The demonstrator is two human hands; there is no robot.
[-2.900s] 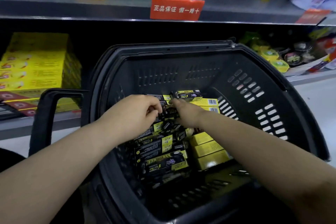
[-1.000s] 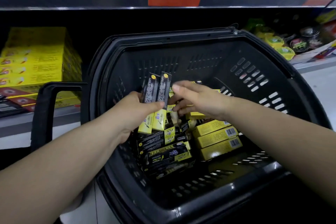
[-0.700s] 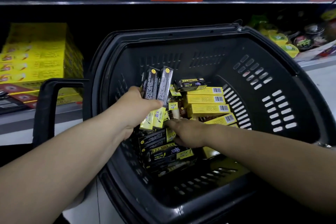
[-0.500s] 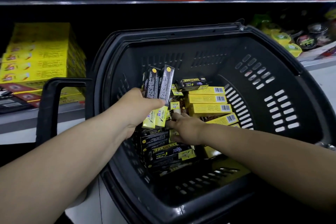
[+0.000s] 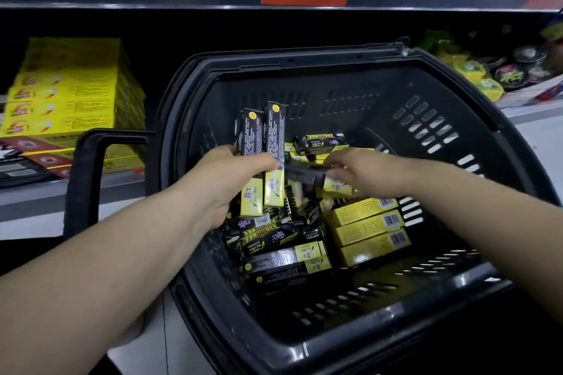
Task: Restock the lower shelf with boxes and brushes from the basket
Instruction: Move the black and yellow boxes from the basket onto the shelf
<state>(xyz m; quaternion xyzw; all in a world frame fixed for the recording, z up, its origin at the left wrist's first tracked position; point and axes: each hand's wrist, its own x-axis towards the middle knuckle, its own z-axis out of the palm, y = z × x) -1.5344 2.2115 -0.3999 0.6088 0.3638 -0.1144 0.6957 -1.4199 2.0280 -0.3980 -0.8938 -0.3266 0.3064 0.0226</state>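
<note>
Grey lower shelf [image 5: 45, 195], stacked yellow boxes [image 5: 67, 100] on it

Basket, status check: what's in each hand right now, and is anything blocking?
Left hand grips two upright black-and-yellow boxes. Right hand pinches a blurred third box over the basket. Nothing blocking.

2 upright black-yellow boxes [image 5: 262, 158] above jumbled boxes in black basket [image 5: 335, 341]

Viewpoint: we have one head-worn wide-angle camera.
Facing: we look forward and down into the basket [image 5: 304, 64] at centre frame.
Nearness: close; our forearms enter from the lower corners.
Background: shelves cross the top.
</note>
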